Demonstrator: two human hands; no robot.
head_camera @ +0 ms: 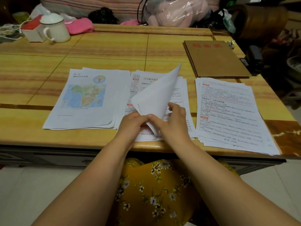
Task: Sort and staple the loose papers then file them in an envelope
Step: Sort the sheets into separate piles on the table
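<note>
Curling sheets (156,95) at table edge (91,145).

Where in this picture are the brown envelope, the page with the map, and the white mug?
brown envelope (216,60): head view, middle of its front face.
map page (84,98): head view, on the printed map.
white mug (56,29): head view, on its side wall below the lid.

Soft, even indoor light falling on the table (114,46), far corners sinking into dimness, faint glare showing on a plastic bag (172,10), edges bowing outward, print possibly blurring from compression.
</note>
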